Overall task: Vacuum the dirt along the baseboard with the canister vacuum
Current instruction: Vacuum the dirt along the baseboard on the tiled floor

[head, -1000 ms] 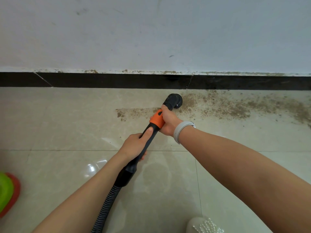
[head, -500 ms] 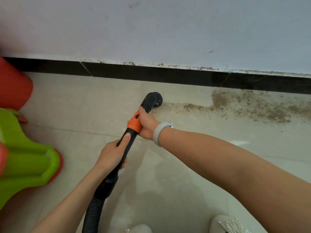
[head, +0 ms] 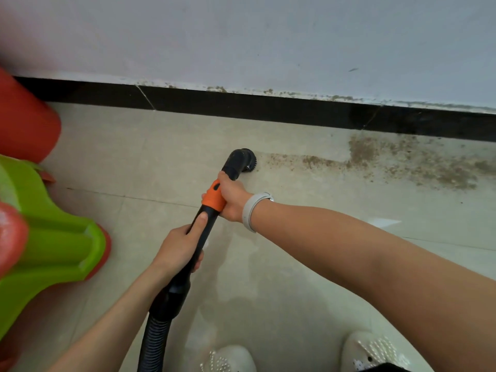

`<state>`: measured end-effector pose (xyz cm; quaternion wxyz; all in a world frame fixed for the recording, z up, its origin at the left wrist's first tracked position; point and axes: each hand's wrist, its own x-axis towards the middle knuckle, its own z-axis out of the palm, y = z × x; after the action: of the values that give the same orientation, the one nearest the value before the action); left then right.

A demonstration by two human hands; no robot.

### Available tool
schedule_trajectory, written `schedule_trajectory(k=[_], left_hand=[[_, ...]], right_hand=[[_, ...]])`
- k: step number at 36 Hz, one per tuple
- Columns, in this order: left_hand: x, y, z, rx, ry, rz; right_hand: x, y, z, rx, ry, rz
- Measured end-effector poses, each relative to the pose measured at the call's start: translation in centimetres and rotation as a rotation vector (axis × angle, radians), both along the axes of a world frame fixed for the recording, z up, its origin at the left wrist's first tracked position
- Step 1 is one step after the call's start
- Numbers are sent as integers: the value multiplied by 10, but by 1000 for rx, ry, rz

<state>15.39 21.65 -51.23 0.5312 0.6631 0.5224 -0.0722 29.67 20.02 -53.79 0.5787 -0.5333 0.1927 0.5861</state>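
Both hands are on the black plastic vacuum wand (head: 200, 237) here. The right hand (head: 233, 198) is up front with its fingers wrapped round the bright orange collar (head: 214, 196) near the tip, and there's a pale grey wristband (head: 253, 210) on that wrist. The left hand (head: 180, 247) grips the wand further back, fingers curled under it and the thumb laid flat along the top. Behind that hand the wand joins the black ribbed hose (head: 153, 342), which runs off the bottom edge. The round black brush nozzle (head: 243, 161) sits down on the beige tiled floor (head: 161, 146), near the black baseboard (head: 241, 106) but not touching it. The brown gritty dirt (head: 402, 162) starts just to the right of the nozzle as a thin streak and spreads into a wide patch along the baseboard further right, with specks also sitting on the ledge where the baseboard meets the white wall (head: 268, 36). On the left is a green and red plastic toy-looking thing (head: 53, 237), blurry so I can't tell what it is exactly. Two white beaded shoes (head: 370, 350) poke in at the bottom.
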Motion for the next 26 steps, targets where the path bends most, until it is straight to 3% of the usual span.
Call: schedule_trajectory(k=[26], left_hand=[[55, -41, -8, -60, -7, -176]], right_hand=[[52, -66, 1, -76, -48, -120]])
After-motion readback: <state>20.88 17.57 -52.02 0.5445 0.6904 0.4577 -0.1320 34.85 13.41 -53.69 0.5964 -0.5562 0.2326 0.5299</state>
